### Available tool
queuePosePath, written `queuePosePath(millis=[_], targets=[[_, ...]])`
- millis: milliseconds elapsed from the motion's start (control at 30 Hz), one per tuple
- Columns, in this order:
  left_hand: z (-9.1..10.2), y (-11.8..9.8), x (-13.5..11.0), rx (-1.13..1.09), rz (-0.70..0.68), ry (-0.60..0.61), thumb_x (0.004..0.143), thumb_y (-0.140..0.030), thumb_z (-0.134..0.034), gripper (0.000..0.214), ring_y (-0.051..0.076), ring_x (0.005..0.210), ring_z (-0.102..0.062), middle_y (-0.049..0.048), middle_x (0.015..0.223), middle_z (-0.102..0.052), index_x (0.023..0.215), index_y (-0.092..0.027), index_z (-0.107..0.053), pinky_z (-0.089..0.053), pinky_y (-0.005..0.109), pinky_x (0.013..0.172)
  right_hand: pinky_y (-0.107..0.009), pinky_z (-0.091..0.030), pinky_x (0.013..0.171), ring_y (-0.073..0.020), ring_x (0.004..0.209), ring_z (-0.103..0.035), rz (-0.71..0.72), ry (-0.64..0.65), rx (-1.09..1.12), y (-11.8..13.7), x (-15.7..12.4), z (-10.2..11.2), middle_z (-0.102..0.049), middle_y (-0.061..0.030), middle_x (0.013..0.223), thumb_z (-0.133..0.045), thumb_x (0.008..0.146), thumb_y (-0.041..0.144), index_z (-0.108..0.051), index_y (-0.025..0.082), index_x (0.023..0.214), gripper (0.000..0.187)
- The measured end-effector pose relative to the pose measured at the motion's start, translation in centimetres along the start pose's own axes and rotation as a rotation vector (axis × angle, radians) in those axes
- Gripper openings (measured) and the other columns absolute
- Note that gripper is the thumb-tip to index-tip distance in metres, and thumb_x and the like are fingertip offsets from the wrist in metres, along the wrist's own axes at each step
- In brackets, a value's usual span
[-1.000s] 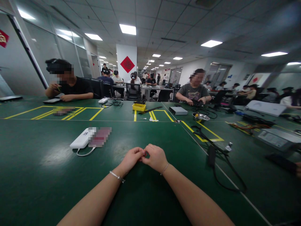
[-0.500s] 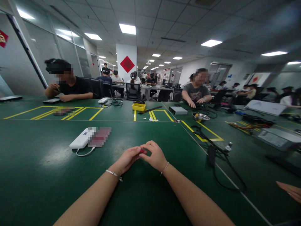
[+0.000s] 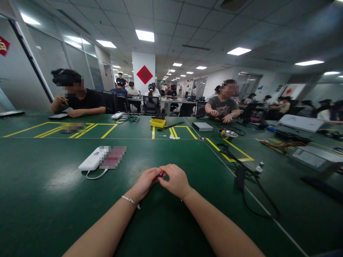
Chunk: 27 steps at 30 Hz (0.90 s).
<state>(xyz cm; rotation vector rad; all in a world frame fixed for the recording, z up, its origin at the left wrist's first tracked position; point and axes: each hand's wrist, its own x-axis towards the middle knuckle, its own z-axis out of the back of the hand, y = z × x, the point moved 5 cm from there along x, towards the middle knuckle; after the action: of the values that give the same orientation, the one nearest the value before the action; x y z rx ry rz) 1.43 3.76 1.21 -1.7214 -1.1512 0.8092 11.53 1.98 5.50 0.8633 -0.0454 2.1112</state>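
Over the near middle of the green table [image 3: 112, 200], both of my hands meet around a small cube-like object with red and orange faces [image 3: 161, 172]. My left hand [image 3: 147, 181] pinches it from the left between thumb and fingers. From the right, my right hand [image 3: 175, 180] curls its fingers over it, with the thumb underneath. Most of the object is hidden by the fingers, so its exact kind does not show. A bracelet circles each wrist.
Left of my hands lies a white power bank [image 3: 93, 159] with a short cable, beside a blurred flat item [image 3: 114, 157]. Black cables [image 3: 241, 176] lie to the right. Farther off are a yellow tray [image 3: 157, 123], a metal bowl [image 3: 227, 133] and a grey box [image 3: 202, 126]. Two people sit across.
My right hand has rolled over and closed in on the small object. Its visible side now shows orange besides red. The other person's hand at the right edge is out of view.
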Motion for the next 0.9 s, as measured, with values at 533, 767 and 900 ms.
queuePosePath(millis=[533, 767, 900], targets=[[0.9, 0.5, 0.5, 0.38, -0.086, -0.133, 0.065, -0.04, -0.051, 0.03, 0.01, 0.058, -0.048, 0.0023, 0.064, -0.056, 0.068, -0.011, -0.057, -0.037, 0.022, 0.058, -0.023, -0.032, 0.062, -0.0129, 0.068, -0.045, -0.056, 0.041, -0.217, -0.5, -0.1, -0.9, -0.051, -0.0019, 0.069, -0.047, 0.068, 0.031, -0.048, 0.018, 0.068, 0.013], [0.8, 0.3, 0.4, 0.464, -0.079, -0.169, 0.064, -0.042, -0.051, 0.031, 0.01, 0.055, -0.046, -0.0001, 0.061, -0.054, 0.067, -0.012, -0.056, -0.035, 0.02, 0.054, -0.023, -0.031, 0.061, -0.0125, 0.068, -0.046, -0.056, 0.079, -0.257, -0.6, -0.1, -1.1, -0.051, -0.0016, 0.069, -0.045, 0.07, 0.032, -0.048, 0.018, 0.068, 0.015], [0.9, 0.4, 0.4, 0.497, -0.069, -0.182, 0.064, -0.041, -0.051, 0.029, 0.01, 0.053, -0.045, -0.0013, 0.058, -0.052, 0.065, -0.012, -0.055, -0.035, 0.02, 0.053, -0.023, -0.03, 0.06, -0.0126, 0.066, -0.045, -0.074, 0.083, -0.272, -0.7, -0.2, -1.1, -0.051, -0.0016, 0.067, -0.045, 0.069, 0.033, -0.047, 0.018, 0.066, 0.015]])
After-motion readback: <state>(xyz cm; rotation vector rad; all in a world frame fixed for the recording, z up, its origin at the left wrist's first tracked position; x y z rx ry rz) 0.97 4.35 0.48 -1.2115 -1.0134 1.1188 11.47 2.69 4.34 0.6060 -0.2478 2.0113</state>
